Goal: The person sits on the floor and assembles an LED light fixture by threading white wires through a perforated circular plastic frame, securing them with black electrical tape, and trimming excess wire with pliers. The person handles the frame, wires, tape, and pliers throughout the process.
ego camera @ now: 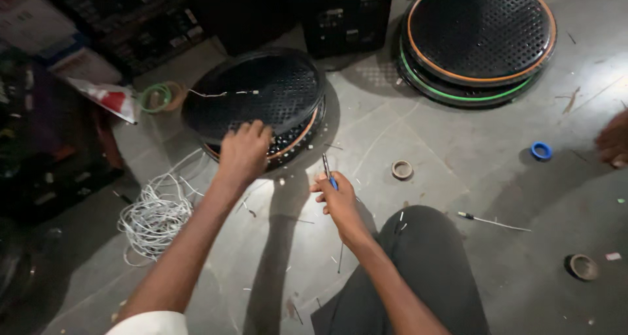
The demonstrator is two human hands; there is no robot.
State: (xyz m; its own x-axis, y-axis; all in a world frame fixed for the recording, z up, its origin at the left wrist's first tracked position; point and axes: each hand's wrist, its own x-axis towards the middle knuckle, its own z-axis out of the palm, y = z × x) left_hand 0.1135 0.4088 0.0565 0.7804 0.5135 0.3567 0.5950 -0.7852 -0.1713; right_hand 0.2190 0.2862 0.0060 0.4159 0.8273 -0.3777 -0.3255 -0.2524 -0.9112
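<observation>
Left hand grip clamped on black perforated disc rim; right hand grip clamped on screwdriver; wire coil beside.

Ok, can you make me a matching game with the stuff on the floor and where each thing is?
Things:
1. white wire coil
2. blue tape ring
3. screwdriver
4. orange-rimmed perforated disc

Places:
A. top right, on a green-rimmed disc
B. in the right hand
C. floor, far right
D. floor, below the left hand

Pairs: 1-D, 2-C, 3-B, 4-A
</observation>
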